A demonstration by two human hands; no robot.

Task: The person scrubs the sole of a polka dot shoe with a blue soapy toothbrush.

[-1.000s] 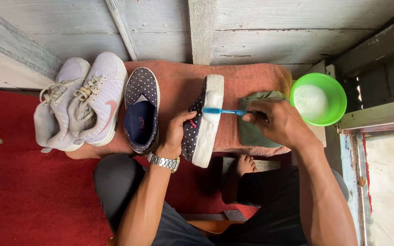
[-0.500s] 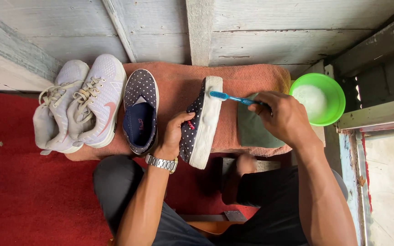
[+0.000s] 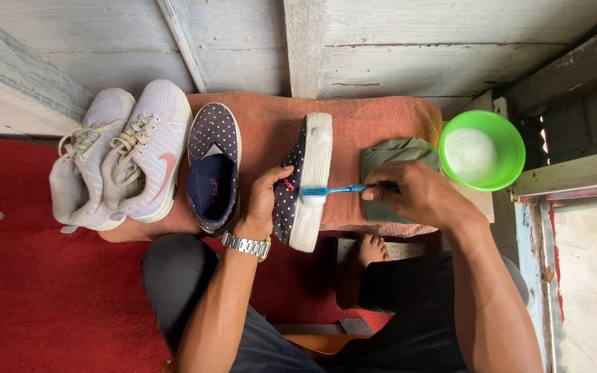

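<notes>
My left hand point(image 3: 265, 200), with a metal watch on the wrist, grips a navy polka-dot slip-on shoe point(image 3: 303, 181) tipped on its side, white sole facing right. My right hand point(image 3: 419, 195) holds a blue toothbrush point(image 3: 336, 189) whose bristle head rests on the white sole about two thirds of the way down. The matching polka-dot shoe point(image 3: 213, 166) lies flat to the left. Both sit on an orange-pink towel point(image 3: 367, 121).
A pair of pale grey-lilac laced sneakers point(image 3: 122, 159) lies at the left on the towel's edge. A green bowl of white foamy liquid point(image 3: 483, 149) stands at the right, beside a folded green cloth point(image 3: 395, 155). Red carpet point(image 3: 43, 297) covers the floor; grey wooden planks behind.
The toothbrush has moved down along the white sole, from near the toe end toward the middle and lower part. My left hand keeps the shoe in the same place.
</notes>
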